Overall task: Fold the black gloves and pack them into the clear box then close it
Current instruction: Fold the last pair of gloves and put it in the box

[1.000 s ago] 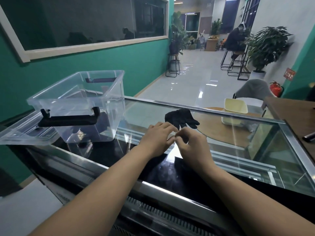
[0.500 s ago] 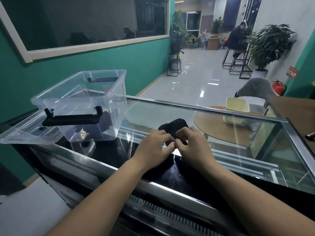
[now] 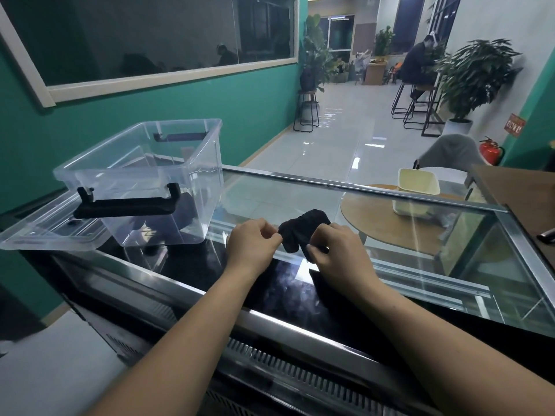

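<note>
The black gloves are bunched into a small folded bundle just above the glass counter top. My left hand pinches the bundle's left edge and my right hand pinches its right lower edge. The clear box stands open to the left on the counter, with black handles on its near and far walls. Its clear lid lies flat beside it at the far left, partly under the box.
The counter's metal front edge runs below my arms. Beyond the glass are a round wooden table with a cream tub, a brown desk at right, stools, plants and a seated person far back.
The gloves went from lying spread on the glass to a folded bundle. Both hands lifted it slightly and drew apart, each pinching one end.
</note>
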`<state>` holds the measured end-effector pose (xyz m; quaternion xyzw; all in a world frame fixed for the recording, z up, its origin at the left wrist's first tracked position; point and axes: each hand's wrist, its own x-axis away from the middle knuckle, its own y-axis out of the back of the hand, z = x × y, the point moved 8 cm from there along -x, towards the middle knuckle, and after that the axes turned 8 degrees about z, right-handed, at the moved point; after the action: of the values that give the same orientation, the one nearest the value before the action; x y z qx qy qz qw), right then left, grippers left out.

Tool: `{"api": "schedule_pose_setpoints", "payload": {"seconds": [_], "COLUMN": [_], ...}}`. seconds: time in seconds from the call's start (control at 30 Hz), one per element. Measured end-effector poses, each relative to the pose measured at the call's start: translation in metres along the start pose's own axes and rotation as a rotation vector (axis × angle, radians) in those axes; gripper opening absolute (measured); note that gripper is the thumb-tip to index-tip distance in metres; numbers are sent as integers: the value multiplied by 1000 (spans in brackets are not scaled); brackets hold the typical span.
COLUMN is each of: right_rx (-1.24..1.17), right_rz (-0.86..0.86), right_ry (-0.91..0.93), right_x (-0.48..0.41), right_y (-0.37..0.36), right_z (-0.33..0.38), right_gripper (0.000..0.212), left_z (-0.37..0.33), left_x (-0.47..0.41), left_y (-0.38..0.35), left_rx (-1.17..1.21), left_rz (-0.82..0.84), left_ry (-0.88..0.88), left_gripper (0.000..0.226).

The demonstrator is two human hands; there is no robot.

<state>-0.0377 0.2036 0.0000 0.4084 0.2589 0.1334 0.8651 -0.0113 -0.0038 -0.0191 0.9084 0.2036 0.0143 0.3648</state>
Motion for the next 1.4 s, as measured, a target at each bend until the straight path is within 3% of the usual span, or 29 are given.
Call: {"api": "schedule_pose_setpoints", "payload": {"seconds": [0.23,0.33,0.57,0.73,0.8,0.87,1.0,1.1,1.2,1.33,1.4], "right_rx": [-158,-248,-426,-524,-517,-505,-514,-460,-389,-196,-106], "right_rz": [-141,-193,-267,-248,-233,-212,-149,-73,67,183,188], "right_ry": [8,25,44,58,75,86,86,53,24,45,53], "right_x": [2,5,14,14,14,13,12,9,8,7,7], "right_y": [20,31,50,50,49,45,37,27,11,-1,-2], "right_z": [0,5,17,21,24,25,24,22,18,16,14], "right_gripper": [17,16,15,10,10,10,9,6,9,33,42], "left_z": [-7,-19,-35,-50,-50,-47,-44,-27,-10,5,12], "left_x": [4,9,15,25,25,23,21,15,8,6,5], "left_y": [9,5,4,-5,-4,1,10,16,20,21,25], "left_rx": [135,128,87,40,24,31,114,259,429,484,468], "left_rz": [-39,34,39,101,73,15,-55,-74,-108,-138,-175], "left_ry": [-90,-213,-384,-456,-465,-464,-422,-259,-136,-2,59], "left_gripper": [4,35,26,54,50,31,7,14,7,3,15]}}
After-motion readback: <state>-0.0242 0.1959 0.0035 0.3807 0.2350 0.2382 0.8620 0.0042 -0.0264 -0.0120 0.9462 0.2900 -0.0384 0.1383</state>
